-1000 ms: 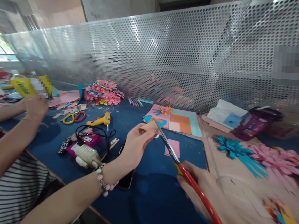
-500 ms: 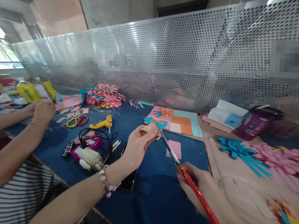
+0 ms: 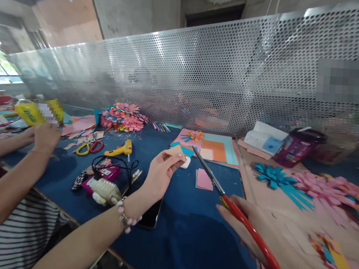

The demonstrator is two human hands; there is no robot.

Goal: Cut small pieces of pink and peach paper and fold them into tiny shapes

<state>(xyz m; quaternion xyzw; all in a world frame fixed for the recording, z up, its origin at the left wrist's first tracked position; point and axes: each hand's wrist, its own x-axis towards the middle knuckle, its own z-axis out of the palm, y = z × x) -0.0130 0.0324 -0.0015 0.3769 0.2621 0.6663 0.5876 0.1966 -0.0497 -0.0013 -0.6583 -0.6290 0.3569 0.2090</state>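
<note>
Pinched between the fingers of my left hand [image 3: 160, 170] is a small piece of peach paper [image 3: 174, 151]. My right hand [image 3: 244, 221] grips red-handled scissors [image 3: 238, 214], whose blades point up and to the left. The blade tips stand just right of the peach paper, apart from it. A white rounded object [image 3: 185, 163] lies behind my left fingertips. On the blue table, between the two hands, is a small stack of pink paper squares [image 3: 204, 179]. A dark phone [image 3: 151, 214] is partly hidden under my left forearm.
A yellow glue gun [image 3: 120, 148], another pair of scissors [image 3: 89, 148] and a purple power strip [image 3: 104, 176] with cables lie left. Coloured sheets [image 3: 218, 151] are behind; paper flowers [image 3: 275, 178] lie right. A co-worker's arms [image 3: 39, 153] reach in from the left, before a perforated metal panel [image 3: 171, 76].
The scissors have come away from the peach paper, down and to the right. The whole view has shifted slightly. My left hand still pinches the paper.
</note>
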